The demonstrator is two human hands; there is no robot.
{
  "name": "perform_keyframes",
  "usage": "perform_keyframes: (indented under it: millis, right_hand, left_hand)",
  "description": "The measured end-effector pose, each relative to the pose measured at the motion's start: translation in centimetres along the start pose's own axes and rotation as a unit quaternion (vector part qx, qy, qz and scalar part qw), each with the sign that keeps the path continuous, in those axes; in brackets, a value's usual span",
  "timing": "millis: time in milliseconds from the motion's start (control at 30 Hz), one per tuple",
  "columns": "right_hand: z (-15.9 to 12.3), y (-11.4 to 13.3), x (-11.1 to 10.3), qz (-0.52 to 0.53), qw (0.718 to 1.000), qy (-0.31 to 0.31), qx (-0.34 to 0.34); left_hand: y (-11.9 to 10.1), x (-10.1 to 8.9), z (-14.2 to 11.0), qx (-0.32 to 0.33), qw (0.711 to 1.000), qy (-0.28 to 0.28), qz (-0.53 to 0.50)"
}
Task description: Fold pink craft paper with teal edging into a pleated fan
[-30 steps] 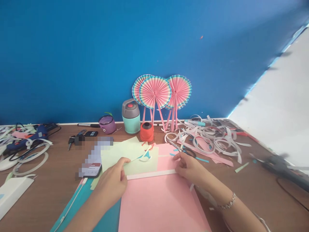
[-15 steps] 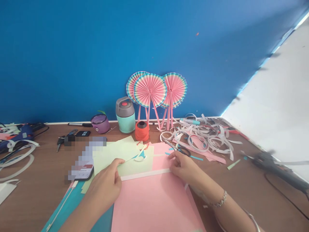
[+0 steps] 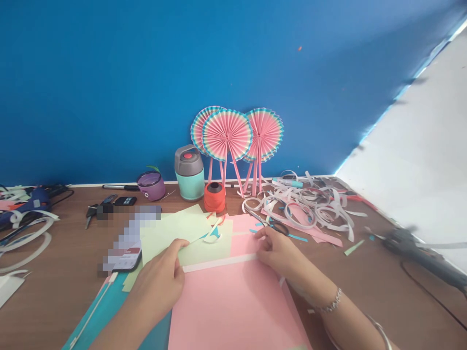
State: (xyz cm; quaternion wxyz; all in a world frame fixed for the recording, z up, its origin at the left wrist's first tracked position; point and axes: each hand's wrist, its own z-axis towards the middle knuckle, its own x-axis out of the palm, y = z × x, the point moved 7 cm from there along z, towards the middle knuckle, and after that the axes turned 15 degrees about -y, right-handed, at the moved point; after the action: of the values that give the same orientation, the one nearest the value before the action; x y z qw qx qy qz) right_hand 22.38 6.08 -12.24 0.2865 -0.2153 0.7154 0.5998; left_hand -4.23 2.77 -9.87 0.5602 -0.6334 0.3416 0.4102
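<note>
A pink paper sheet (image 3: 233, 306) lies in front of me, with a narrow white strip (image 3: 219, 263) running across its far edge. My left hand (image 3: 166, 274) is closed at the strip's left end, its index finger reaching forward over pale green paper. At the right end, my right hand (image 3: 273, 250) pinches the strip, fingers curled together. Its fingertips partly hide that end. Just beyond the hands, pale green sheets (image 3: 171, 226) overlap more pink paper, with a curled white scrap (image 3: 212, 238) on top. Scissors (image 3: 280, 228) lie just behind my right hand.
Pink pleated paper fans (image 3: 226, 135) lean on the blue wall behind a teal food jar (image 3: 190, 182) and a red thread spool (image 3: 215, 198). Curled white strips (image 3: 310, 209) heap at right, near a glue gun (image 3: 416, 257). A phone (image 3: 127, 260) and purple cup (image 3: 151, 187) stand left.
</note>
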Motion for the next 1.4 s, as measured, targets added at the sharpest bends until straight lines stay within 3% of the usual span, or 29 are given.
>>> perform_keyframes:
  millis: [633, 1033, 1400]
  right_hand:
    - [0.0, 0.2, 0.0, -0.011, 1.0, -0.002, 0.012]
    - [-0.2, 0.5, -0.2, -0.018, 1.0, -0.014, -0.006]
    - [-0.2, 0.6, -0.2, -0.048, 0.998, -0.032, -0.032]
  left_hand:
    - [-0.2, 0.1, -0.2, 0.008, 1.0, 0.01, 0.023]
    - [-1.1, -0.8, -0.5, 0.002, 0.999, -0.037, 0.032]
    - [-1.0, -0.6, -0.4, 0.017, 0.997, -0.036, 0.063]
